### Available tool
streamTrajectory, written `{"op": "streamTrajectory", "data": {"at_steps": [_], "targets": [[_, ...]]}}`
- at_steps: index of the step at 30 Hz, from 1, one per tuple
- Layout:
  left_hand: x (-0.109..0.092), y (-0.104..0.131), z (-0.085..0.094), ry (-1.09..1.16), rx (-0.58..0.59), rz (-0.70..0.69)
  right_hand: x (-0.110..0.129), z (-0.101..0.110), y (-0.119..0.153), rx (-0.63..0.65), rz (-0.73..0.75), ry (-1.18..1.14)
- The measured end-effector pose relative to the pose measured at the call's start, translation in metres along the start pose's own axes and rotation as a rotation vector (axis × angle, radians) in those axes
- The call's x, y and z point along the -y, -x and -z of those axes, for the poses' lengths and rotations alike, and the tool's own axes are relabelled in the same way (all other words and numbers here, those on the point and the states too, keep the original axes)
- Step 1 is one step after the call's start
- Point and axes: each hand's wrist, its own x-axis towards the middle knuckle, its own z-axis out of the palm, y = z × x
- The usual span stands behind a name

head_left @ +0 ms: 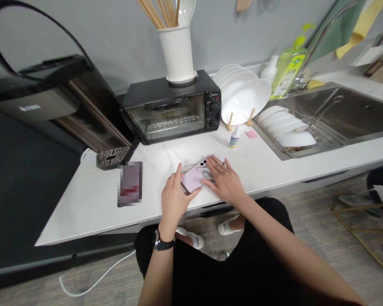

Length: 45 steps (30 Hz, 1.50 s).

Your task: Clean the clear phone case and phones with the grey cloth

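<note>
Black clothing (223,276) nearest. Left hand (175,193) loosely grasps one end of lilac phone (194,177) between thumb and forefinger; right hand (224,178) flat over other end, not clenched. Phone on counter (159,170), between hands; small bottle (234,139) beyond right.

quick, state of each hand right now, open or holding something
Left hand: holding the phone by its edges.
Right hand: open, laid flat over the phone; anything under it cannot be told.
</note>
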Motion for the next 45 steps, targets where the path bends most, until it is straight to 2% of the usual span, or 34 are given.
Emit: {"op": "streamTrajectory", "data": {"at_steps": [2, 4, 7, 9, 11, 13, 16, 18, 20, 23, 26, 28, 32, 34, 36, 38, 40, 43, 45], "targets": [[0.002, 0.0, -0.001, 0.007, -0.008, 0.001, 0.009, -0.008, -0.013, -0.008, -0.008, -0.009], [0.004, 0.001, -0.001, 0.007, -0.006, -0.006, 0.029, -0.015, -0.017, -0.004, 0.04, -0.048], [0.006, 0.001, -0.002, -0.004, 0.012, -0.018, 0.061, -0.018, -0.005, 0.023, 0.176, -0.139], [0.006, 0.0, -0.002, -0.028, 0.002, 0.004, 0.069, -0.014, 0.011, 0.04, 0.242, -0.183], [0.003, 0.0, -0.002, -0.045, 0.005, 0.025, 0.062, -0.006, 0.025, 0.053, 0.257, -0.19], [0.0, -0.001, -0.001, -0.029, 0.028, 0.019, 0.043, 0.002, 0.031, 0.053, 0.206, -0.152], [-0.002, -0.001, 0.001, 0.002, 0.022, 0.007, 0.012, 0.007, 0.02, 0.017, 0.062, -0.06], [-0.002, -0.001, 0.001, 0.017, 0.01, 0.007, 0.004, 0.003, 0.005, -0.001, -0.001, -0.025], [0.0, 0.0, 0.0, 0.028, 0.007, 0.01, 0.011, -0.005, -0.009, -0.002, -0.001, -0.029], [0.005, 0.001, -0.002, 0.016, 0.008, 0.001, 0.04, -0.016, -0.017, 0.013, 0.096, -0.092], [0.007, 0.002, -0.002, 0.002, 0.026, -0.006, 0.065, -0.018, -0.001, 0.025, 0.203, -0.171], [0.006, 0.001, -0.002, -0.02, 0.044, 0.011, 0.064, -0.013, 0.015, 0.029, 0.236, -0.191], [0.0, 0.0, 0.0, -0.028, 0.038, 0.027, 0.027, 0.001, 0.03, 0.003, 0.144, -0.094], [-0.002, -0.001, -0.001, -0.004, 0.011, 0.02, 0.006, 0.005, 0.022, -0.02, 0.066, -0.033], [-0.002, 0.0, -0.003, 0.009, -0.011, 0.01, -0.004, 0.004, 0.008, -0.021, 0.029, 0.001], [-0.001, 0.001, -0.004, 0.028, -0.029, 0.0, 0.0, -0.001, -0.007, -0.004, 0.04, 0.014], [0.0, 0.002, -0.005, 0.029, -0.032, 0.001, 0.016, -0.008, -0.014, 0.027, 0.101, -0.004], [0.0, 0.002, -0.004, 0.005, 0.01, -0.005, 0.048, -0.013, -0.006, 0.087, 0.221, -0.073], [-0.001, 0.002, -0.004, -0.019, 0.03, 0.012, 0.059, -0.01, 0.007, 0.109, 0.272, -0.105]]}}
